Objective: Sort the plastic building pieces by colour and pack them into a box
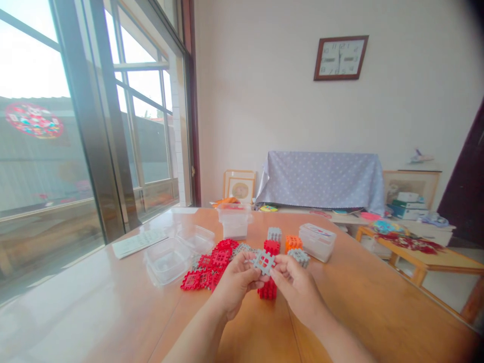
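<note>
Between my two hands is a flat grey interlocking tile (263, 262) with notched edges and holes in its middle. My left hand (237, 278) pinches its left side, and my right hand (296, 281) pinches its right side. Beneath and behind the tile, partly hidden by it and my hands, are red block pieces (267, 290) on the table. A loose pile of red notched tiles (220, 258) lies left of my left hand, with grey tiles (242, 248) mixed in. Close behind my right hand sit a grey block (299, 257) and an orange block (294, 243).
Another grey block (274, 234) stands farther back on the wooden table (121, 312). Clear plastic containers (168, 260) are at the left, a clear tub (234, 227) at the back, and a lidded box (317, 243) at the right. White sheets (139, 243) lie near the window.
</note>
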The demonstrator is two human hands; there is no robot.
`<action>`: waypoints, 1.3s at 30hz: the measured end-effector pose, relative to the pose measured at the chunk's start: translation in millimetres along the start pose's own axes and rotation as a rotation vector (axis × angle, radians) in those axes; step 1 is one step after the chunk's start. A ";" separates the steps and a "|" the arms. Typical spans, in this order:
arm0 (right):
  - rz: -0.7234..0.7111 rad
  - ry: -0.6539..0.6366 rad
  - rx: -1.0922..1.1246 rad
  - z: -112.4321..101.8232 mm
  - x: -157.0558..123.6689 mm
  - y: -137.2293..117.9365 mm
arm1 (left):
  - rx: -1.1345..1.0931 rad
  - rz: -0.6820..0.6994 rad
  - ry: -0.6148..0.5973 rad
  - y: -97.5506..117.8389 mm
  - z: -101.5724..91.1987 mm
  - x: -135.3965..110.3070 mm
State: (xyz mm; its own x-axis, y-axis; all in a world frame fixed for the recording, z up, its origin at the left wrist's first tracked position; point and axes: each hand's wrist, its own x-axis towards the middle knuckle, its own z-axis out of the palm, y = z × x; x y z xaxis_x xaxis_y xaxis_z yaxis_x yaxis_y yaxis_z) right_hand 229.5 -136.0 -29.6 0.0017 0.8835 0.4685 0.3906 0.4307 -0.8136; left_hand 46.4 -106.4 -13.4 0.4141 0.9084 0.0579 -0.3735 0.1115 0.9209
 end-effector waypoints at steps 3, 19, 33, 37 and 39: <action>0.031 -0.011 0.121 -0.5 1.8 0.1 | 0.132 0.024 -0.044 1.5 4.2 -3.1; -0.085 0.154 -0.135 -9.3 4.5 1.4 | -0.055 -0.048 0.177 -0.3 -1.3 3.8; -0.110 0.155 -0.416 -2.9 3.0 -1.8 | -0.194 -0.123 0.150 -7.5 -1.1 6.4; -0.104 0.172 -0.441 -1.9 1.4 -7.1 | -0.184 -0.123 0.135 -7.0 1.5 5.4; -0.110 0.191 -0.461 -1.9 1.7 -7.6 | -0.168 -0.109 0.119 -6.9 2.7 4.9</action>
State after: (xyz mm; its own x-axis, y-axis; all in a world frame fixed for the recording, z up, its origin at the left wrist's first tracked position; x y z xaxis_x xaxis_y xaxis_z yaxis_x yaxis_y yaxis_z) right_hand 228.3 -138.1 -22.0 0.0894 0.7691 0.6329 0.7632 0.3554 -0.5396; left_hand 53.2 -103.8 -18.4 0.3623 0.9274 -0.0932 -0.4688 0.2677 0.8418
